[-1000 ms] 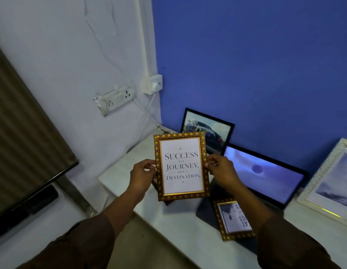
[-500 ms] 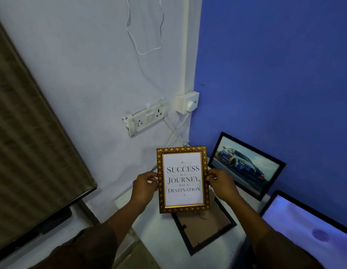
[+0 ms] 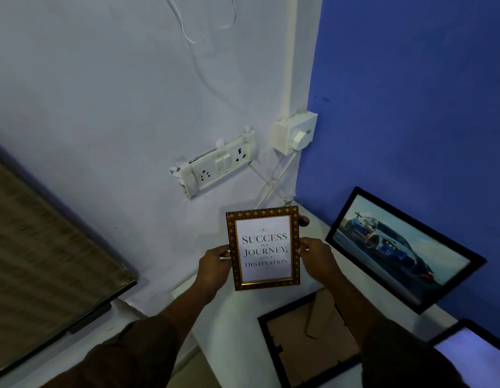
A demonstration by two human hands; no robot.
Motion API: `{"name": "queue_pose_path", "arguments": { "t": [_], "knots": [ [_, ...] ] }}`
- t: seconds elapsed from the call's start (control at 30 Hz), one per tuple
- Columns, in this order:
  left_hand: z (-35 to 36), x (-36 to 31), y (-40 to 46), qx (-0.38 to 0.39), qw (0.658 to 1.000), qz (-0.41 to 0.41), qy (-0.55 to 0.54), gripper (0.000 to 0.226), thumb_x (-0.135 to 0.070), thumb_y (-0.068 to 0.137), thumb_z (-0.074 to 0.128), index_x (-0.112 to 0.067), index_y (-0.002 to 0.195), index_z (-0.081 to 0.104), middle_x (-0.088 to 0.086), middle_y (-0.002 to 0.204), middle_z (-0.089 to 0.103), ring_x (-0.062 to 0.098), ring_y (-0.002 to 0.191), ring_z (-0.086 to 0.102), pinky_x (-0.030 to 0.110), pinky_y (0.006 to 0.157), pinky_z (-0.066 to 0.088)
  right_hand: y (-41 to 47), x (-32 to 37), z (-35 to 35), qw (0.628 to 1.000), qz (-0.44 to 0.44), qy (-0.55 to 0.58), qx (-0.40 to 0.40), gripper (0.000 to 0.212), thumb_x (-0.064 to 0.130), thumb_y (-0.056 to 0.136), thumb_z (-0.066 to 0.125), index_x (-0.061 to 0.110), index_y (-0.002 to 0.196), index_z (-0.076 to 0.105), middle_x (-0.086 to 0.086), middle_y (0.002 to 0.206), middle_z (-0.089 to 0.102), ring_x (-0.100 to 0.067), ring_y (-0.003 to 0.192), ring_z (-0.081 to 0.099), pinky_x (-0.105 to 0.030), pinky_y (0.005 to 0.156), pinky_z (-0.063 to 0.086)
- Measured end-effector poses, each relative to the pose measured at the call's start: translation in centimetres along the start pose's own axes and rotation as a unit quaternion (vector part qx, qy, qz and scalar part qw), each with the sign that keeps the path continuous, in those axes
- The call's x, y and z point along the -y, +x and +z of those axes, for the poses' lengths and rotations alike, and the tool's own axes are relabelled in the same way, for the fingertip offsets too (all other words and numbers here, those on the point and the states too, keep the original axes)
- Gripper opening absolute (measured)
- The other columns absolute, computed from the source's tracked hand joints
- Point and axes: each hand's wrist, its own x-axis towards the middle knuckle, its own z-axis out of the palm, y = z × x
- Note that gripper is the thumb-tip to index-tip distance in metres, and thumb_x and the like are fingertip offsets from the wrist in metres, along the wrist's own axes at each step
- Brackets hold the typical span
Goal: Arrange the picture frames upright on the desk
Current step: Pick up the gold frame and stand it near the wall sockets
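Four picture frames in view: one gold-patterned quote frame (image 3: 264, 247), held upright above the white bench (image 3: 237, 326) near the wall corner, left hand (image 3: 213, 266) and right hand (image 3: 317, 254) each clamped on a side edge. One black car-picture frame (image 3: 402, 247) leans on the blue wall; one black frame (image 3: 307, 340) lies face down; one glowing frame (image 3: 478, 351) shows partly at lower right.

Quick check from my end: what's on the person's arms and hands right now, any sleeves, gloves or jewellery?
Both hands are bare: left hand, right hand, no gloves, and no rings or watch that I can see. Dark brown sleeves are pushed up, leaving the forearms uncovered.
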Motion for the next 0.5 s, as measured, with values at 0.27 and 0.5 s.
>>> {"name": "queue_pose_path", "arguments": {
  "t": [0.27,0.5],
  "knots": [
    [1.3,0.9,5.5,0.04,0.999,-0.013,-0.014,0.051,0.007,0.091,0.049,-0.028,0.123,0.069,0.002,0.099,0.069,0.02,0.086,0.061,0.027,0.064,0.046,4.9,-1.0,1.3,0.999,0.004,-0.009,0.036,0.029,0.017,0.1,0.05,-0.004,0.09,0.067,-0.014,0.093,0.073,-0.028,0.089,0.068,-0.037,0.077,0.053],
    [1.9,3.1,9.5,0.064,0.997,-0.04,-0.02,0.06,0.012,0.087,0.047,-0.025,0.13,0.068,0.002,0.113,0.073,0.024,0.111,0.068,0.022,0.077,0.044,9.2,-0.6,2.5,0.997,0.032,-0.027,0.072,0.026,0.015,0.101,0.048,-0.001,0.102,0.067,-0.011,0.101,0.071,-0.023,0.091,0.064,-0.024,0.069,0.045]
  ]
}}
